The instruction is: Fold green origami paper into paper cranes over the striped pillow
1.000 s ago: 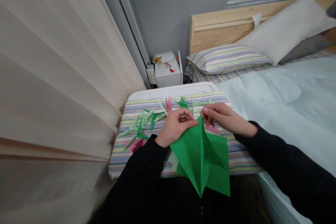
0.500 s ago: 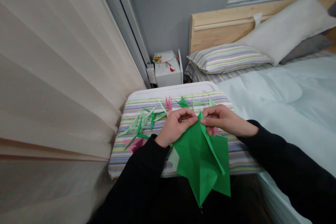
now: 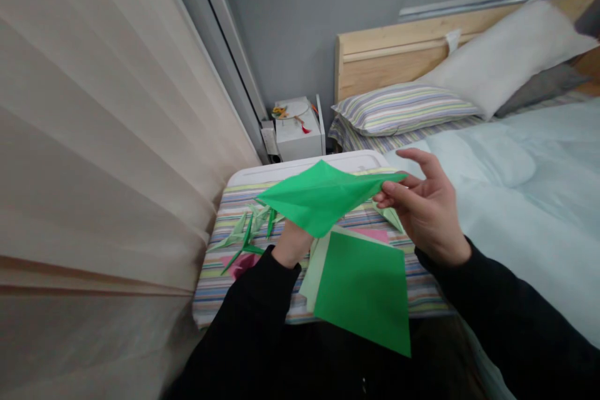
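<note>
Seen from the person's own eyes, looking down, black sleeves (image 3: 234, 340) reach forward over a striped cloth (image 3: 213, 303). Closest in, a large sheet of green origami paper (image 3: 360, 294) sits just above the cloth, with a flat lower flap, a pale underside showing at its edge, and a raised pointed flap. The right hand (image 3: 429, 206) is clenched on the paper's far corner in a pinch, with one finger lifted clear. The left hand (image 3: 293, 244) is mostly hidden behind the raised flap, so only its wrist shows and its grip cannot be told. The paper is creased but opened out, without the slim pointed shape of the folded paper cranes (image 3: 244, 237) lying on the cloth's far left. That finished-looking group is done, while this sheet remains broad and unfinished. A pink paper piece (image 3: 239, 265) lies among the cranes. To the right of the cloth is a pale blue duvet (image 3: 529, 200), and to its left a beige curtain (image 3: 107, 137). Beyond the cloth stand a white box (image 3: 297, 140), a striped pillow (image 3: 403, 109), a white pillow (image 3: 506, 59) and a pale wooden headboard (image 3: 375, 59)
</note>
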Available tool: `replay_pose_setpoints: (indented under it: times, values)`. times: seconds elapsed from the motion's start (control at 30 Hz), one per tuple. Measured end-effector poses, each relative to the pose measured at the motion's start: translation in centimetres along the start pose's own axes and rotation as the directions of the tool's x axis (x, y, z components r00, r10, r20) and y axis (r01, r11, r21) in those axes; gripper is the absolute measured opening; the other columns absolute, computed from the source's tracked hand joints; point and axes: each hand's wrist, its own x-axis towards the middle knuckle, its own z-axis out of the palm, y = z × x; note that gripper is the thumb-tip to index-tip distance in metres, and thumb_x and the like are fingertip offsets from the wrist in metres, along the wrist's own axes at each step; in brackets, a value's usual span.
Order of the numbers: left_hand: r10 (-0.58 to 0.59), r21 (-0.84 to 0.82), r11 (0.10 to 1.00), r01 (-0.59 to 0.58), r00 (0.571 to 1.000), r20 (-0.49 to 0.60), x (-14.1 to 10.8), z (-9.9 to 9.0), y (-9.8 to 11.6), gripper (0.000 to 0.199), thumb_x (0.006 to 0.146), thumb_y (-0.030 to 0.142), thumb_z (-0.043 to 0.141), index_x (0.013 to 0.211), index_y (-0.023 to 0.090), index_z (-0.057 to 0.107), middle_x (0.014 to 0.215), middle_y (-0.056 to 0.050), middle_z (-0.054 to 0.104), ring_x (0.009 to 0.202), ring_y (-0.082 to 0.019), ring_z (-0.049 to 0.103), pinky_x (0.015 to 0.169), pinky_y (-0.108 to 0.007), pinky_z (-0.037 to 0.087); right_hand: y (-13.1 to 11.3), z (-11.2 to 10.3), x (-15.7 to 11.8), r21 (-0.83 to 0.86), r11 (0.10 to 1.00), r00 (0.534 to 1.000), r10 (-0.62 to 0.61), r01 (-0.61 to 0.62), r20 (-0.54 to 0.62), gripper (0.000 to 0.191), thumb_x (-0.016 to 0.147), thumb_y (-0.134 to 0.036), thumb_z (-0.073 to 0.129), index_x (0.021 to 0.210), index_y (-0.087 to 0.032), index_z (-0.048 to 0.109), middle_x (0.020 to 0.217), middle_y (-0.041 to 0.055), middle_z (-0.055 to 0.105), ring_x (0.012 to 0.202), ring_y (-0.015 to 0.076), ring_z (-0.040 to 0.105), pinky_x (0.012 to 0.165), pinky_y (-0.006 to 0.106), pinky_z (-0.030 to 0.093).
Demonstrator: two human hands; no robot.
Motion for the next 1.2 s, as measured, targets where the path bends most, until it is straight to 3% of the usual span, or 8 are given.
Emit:
replay_pose_setpoints:
  times: [0.07,0.13,0.23,0.3,0.4,0.57,0.83,1.2]
  values:
    - [-0.09,0.095,0.993,0.068,0.964,0.25,-0.6,0.5,0.3,0.038,0.063,0.028,0.092,0.097,0.018,0.077,0.104,-0.012,0.076,0.083,-0.023,0.071,0.073,-0.037,0.059,0.5,1.0,-0.8,-0.071,0.997,1.0,-0.031,0.031,0.002,0.03,0.076,-0.026,0.086,0.1,-0.025,0.069,0.073,-0.0018,0.077,0.064,0.0189,0.078,0.06,0.029,0.067]
    - [-0.039,0.129,0.992,-0.002,0.949,0.314,-0.8,0.6,0.3,0.04,0.064,0.029,0.092,0.099,0.02,0.076,0.11,-0.01,0.075,0.087,-0.021,0.069,0.073,-0.033,0.058,1.4,1.9,-1.4,-0.109,0.994,1.0,-0.023,0.021,-0.019,0.021,0.078,-0.027,0.085,0.094,-0.023,0.071,0.074,0.0007,0.078,0.066,0.0208,0.078,0.061,0.032,0.068]
    - [0.097,0.169,0.979,-0.113,0.99,0.1,-0.5,0.1,-0.2,0.03,0.07,0.042,0.087,0.082,0.018,0.075,0.082,-0.005,0.074,0.073,-0.017,0.067,0.066,-0.029,0.055,3.0,2.8,-1.7,-0.08,0.996,0.998,0.023,-0.027,-0.051,0.022,0.073,-0.026,0.088,0.087,-0.021,0.072,0.071,0.0002,0.076,0.063,0.018,0.076,0.057,0.029,0.066]
    - [0.118,0.187,0.976,-0.115,0.993,-0.006,-0.1,-0.2,-0.5,0.03,0.076,0.045,0.082,0.076,0.017,0.072,0.073,-0.003,0.072,0.063,-0.014,0.065,0.061,-0.027,0.054,4.1,3.2,-1.5,-0.052,0.996,0.996,0.072,-0.075,-0.057,0.023,0.07,-0.027,0.089,0.084,-0.019,0.072,0.071,-0.0001,0.075,0.059,0.0159,0.074,0.055,0.028,0.066]
    - [0.124,0.138,0.985,-0.103,0.98,-0.152,0.3,0.0,-0.7,0.03,0.073,0.042,0.085,0.075,0.016,0.071,0.069,-0.001,0.072,0.058,-0.013,0.065,0.057,-0.024,0.054,5.3,3.4,-1.0,-0.007,0.992,0.991,0.123,-0.123,-0.053,0.023,0.069,-0.028,0.089,0.083,-0.019,0.073,0.071,0.0001,0.076,0.059,0.016,0.074,0.057,0.029,0.067]
    - [0.095,0.008,0.995,-0.097,0.953,-0.289,0.4,1.0,0.2,0.032,0.064,0.035,0.091,0.08,0.015,0.072,0.069,0.0,0.073,0.057,-0.012,0.066,0.054,-0.022,0.055,6.1,3.2,-0.6,0.04,0.986,0.985,0.162,-0.16,-0.062,0.021,0.072,-0.029,0.088,0.083,-0.02,0.073,0.07,0.0018,0.078,0.068,0.0209,0.079,0.068,0.034,0.068]
    - [0.04,0.206,0.979,0.004,0.977,-0.209,-0.2,0.5,-0.4,0.029,0.068,0.04,0.089,0.072,0.014,0.074,0.068,-0.003,0.074,0.061,-0.014,0.067,0.059,-0.025,0.055,6.0,3.1,-0.6,0.048,0.981,0.977,0.191,-0.187,-0.097,0.025,0.067,-0.032,0.092,0.078,-0.019,0.073,0.065,0.0032,0.078,0.06,0.0211,0.077,0.064,0.033,0.067]
    - [0.113,0.513,0.857,-0.049,0.989,-0.095,-0.6,0.2,0.0,0.036,0.085,0.044,0.074,0.058,0.021,0.069,0.058,0.001,0.068,0.058,-0.016,0.064,0.072,-0.031,0.053,6.0,2.6,-0.7,0.003,0.989,0.989,0.151,-0.151,0.002,0.022,0.066,-0.029,0.092,0.081,-0.022,0.077,0.072,0.0005,0.077,0.06,0.0186,0.075,0.064,0.035,0.068]
